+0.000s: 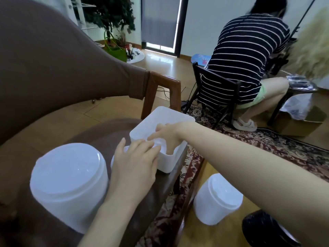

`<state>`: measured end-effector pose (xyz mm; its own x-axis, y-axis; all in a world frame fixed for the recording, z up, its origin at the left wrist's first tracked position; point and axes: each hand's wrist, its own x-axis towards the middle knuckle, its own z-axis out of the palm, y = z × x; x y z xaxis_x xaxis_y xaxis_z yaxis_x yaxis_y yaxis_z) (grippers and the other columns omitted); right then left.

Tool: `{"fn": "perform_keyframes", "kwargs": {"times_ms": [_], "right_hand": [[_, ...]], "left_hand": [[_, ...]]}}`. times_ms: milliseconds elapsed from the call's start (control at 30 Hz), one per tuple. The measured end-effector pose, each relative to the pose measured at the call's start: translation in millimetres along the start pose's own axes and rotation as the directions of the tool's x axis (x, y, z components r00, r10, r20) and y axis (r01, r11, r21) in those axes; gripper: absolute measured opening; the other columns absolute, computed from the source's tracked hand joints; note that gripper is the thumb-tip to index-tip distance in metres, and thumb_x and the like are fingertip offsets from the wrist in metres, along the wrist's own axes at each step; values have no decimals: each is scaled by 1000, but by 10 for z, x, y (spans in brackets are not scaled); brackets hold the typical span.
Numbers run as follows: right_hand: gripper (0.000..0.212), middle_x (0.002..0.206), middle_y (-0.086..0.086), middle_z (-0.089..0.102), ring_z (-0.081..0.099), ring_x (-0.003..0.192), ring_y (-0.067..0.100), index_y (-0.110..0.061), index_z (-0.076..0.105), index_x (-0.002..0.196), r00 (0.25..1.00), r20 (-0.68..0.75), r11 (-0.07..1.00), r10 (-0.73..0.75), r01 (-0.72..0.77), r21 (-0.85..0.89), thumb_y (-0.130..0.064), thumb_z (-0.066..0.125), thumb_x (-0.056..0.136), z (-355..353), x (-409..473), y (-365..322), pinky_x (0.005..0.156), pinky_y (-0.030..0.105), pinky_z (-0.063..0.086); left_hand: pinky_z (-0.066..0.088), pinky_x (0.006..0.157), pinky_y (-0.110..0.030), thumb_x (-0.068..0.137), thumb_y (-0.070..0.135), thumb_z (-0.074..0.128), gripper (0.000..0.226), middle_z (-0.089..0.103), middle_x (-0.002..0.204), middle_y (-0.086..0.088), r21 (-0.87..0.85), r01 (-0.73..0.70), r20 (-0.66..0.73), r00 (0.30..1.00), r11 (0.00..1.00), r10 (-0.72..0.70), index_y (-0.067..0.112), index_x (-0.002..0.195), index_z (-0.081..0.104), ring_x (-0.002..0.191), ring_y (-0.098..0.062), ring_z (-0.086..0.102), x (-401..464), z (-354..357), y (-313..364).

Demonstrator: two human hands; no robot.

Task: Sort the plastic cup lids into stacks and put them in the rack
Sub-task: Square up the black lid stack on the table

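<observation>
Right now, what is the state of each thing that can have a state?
white rack: open at the top, upright on the table.
right hand: reaching inside the rack, fingers bent down.
left hand: fingers straight, resting at the rack's near rim.
large white tub: lying tilted.
floor tub: tilted.

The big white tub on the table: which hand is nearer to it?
Left. The left hand lies just beside the big white tub, between it and the white box. The right hand reaches into that box, farther from the tub.
</observation>
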<state>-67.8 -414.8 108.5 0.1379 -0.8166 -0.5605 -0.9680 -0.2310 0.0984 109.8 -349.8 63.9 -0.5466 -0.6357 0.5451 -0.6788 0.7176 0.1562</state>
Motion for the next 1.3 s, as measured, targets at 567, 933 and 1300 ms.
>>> {"fn": "perform_keyframes", "kwargs": {"times_ms": [567, 933, 1300], "right_hand": [[102, 155, 2, 26, 35, 136, 22, -30, 9, 154, 954, -295, 847, 53, 113, 519, -19, 77, 79, 2, -284, 307, 106, 39, 40], [79, 127, -2, 62, 61, 118, 17, -20, 34, 144, 860, -508, 80, 49, 503, 860, -2, 72, 78, 554, -1762, 151, 92, 33, 54], [48, 126, 19, 65, 63, 115, 33, -13, 63, 127, 923, -369, -467, 109, 376, 800, -17, 78, 82, 1814, -2403, -202, 97, 48, 52]], "left_hand": [[48, 96, -56, 87, 31, 43, 37, 72, 98, 6, -47, 4, -23, 1000, 999, -5, 23, 99, 77, 102, -12, 52, 5, 77, -49], [37, 90, -1, 77, 68, 59, 71, 37, 142, 29, -819, 250, 168, 965, 516, -201, 56, 140, 28, 133, 10, 36, 167, -389, 694], [38, 114, -32, 69, 52, 76, 74, 49, 139, 25, -826, 440, 490, 869, 353, 62, 44, 138, 51, 129, 9, 44, -231, -94, 1428]]}}
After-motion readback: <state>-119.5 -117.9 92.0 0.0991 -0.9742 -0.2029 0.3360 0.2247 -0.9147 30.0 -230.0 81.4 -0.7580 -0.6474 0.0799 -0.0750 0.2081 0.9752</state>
